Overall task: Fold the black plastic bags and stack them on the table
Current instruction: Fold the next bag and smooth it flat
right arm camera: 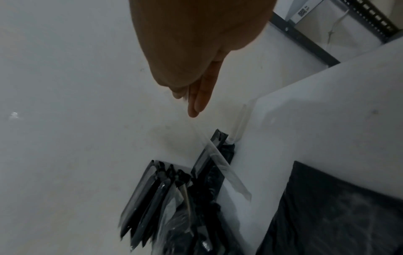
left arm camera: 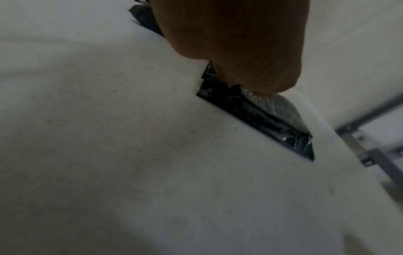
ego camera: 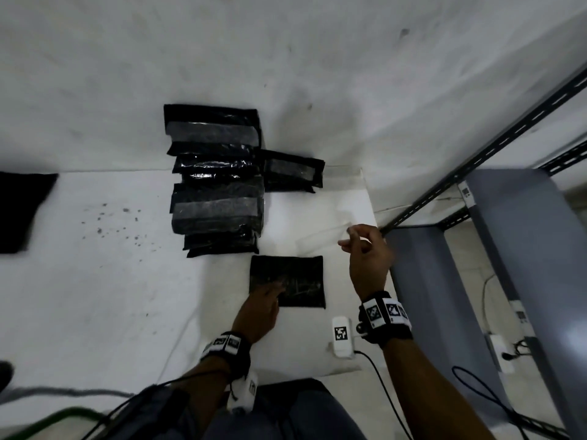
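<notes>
Folded black bag [ego camera: 293, 279] on white bench [ego camera: 111, 296], pinned by left hand [ego camera: 259, 308]; right hand [ego camera: 368, 258] raised.

Head view: left fingers [ego camera: 275, 285] straight, pressing the bag's near-left corner; right fingers pinch one clear strip [ego camera: 320, 238] above the bench's right side. One overlapping row of bags [ego camera: 217, 182] runs back to the wall, one single bag [ego camera: 293, 171] touching its right edge. Left wrist view alone shows the pressed bag's glossy layered edge [left arm camera: 257, 113]. Right wrist view alone shows a second clear strip [right arm camera: 238, 120] against the wall.
</notes>
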